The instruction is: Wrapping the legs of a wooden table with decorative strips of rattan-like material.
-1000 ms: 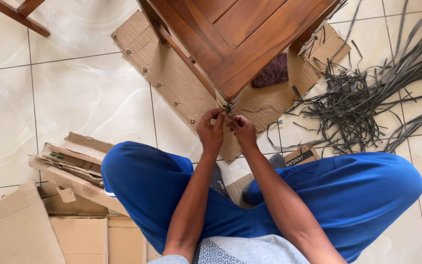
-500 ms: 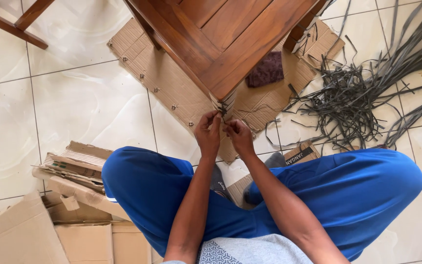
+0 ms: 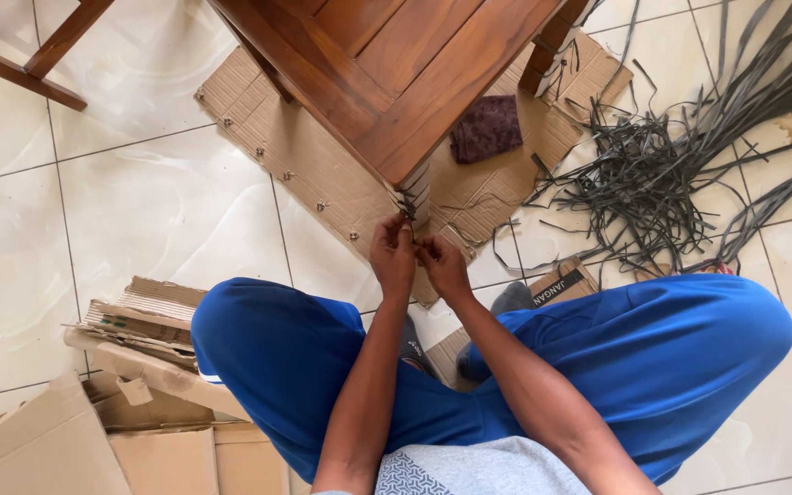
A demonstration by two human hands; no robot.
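Dark strip point(image 3: 412, 213) pinched between both hands point(image 3: 419, 257)

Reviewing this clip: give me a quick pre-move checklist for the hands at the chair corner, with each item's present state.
1. Both hands at the corner: left hand and right hand meet at the wrapped corner of the wooden chair. Ok.
2. Grip on the strand: fingertips pinch close together there; actual hold cannot tell.
3. Wrap tight and even: too small, cannot tell.
4. Spare strips available: pile lies on the floor to the right. Ok.
5. Cardboard under the chair: in place. Ok.
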